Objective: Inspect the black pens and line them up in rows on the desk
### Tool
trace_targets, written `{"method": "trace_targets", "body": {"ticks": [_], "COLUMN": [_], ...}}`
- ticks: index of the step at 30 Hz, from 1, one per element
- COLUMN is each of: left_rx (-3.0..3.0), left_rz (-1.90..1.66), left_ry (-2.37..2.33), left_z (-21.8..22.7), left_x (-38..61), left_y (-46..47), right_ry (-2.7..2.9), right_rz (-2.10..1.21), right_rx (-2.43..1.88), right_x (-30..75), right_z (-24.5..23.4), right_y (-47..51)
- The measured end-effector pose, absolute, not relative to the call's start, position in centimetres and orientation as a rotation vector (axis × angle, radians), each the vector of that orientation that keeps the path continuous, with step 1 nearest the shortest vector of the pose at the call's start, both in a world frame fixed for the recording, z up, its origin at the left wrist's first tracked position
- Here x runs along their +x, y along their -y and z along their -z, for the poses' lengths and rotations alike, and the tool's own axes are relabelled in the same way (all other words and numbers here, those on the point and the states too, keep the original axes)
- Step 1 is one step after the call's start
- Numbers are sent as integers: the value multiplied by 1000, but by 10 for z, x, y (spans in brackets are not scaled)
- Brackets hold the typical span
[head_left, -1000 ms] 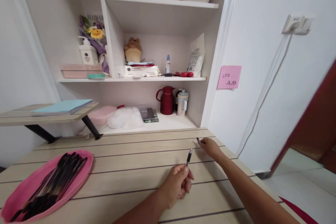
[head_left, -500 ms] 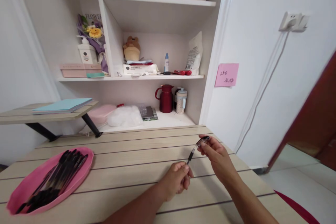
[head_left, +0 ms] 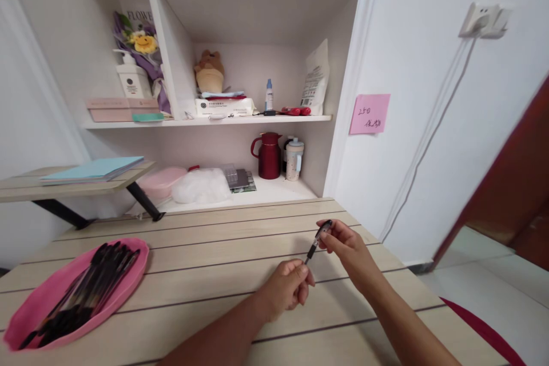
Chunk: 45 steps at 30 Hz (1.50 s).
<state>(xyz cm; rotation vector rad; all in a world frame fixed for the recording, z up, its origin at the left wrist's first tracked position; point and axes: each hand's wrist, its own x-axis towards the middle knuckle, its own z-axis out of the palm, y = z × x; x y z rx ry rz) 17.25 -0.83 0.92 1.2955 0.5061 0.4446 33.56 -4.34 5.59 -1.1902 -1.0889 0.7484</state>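
My left hand is closed round the barrel of a pen, whose black grip section sticks out up and to the right. Between the fingertips of my right hand is a clear pen cap with a black clip. The cap sits over the pen's tip, in line with the barrel; how far on it is I cannot tell. Both hands are just above the wooden table. Off to the left, several black pens lie in a pink oval tray.
A small raised stand with blue-covered paper is at the back left. Behind the table are shelves with a dark red jug, a pale cup and a plastic bag. A wall stands to the right.
My right hand has brought the cap down and left onto the pen's tip, closing the gap between them. The left hand keeps its hold. The camera view has shifted slightly.
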Motion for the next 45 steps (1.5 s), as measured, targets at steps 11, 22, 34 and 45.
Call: {"method": "trace_targets", "body": {"ticks": [11,22,34,45], "left_rx": [1260,1130,791,808], "left_rz": [-427,-374,-194,-331], "left_ry": [-417,-329,-200,-208], "left_z": [-6,-10,-17,-37], "left_x": [171,165,162,159], "left_y": [4,1,4,23], "right_ry": [1179,1243,970,938], "right_rz": [-951,-1027,-1286,-1104], "right_rx": [-1156,-1086,-758,-744], "right_x": [323,322,295,264], "right_z": [-51,-47,-50,-78], "right_y": [45,46,53,72]}}
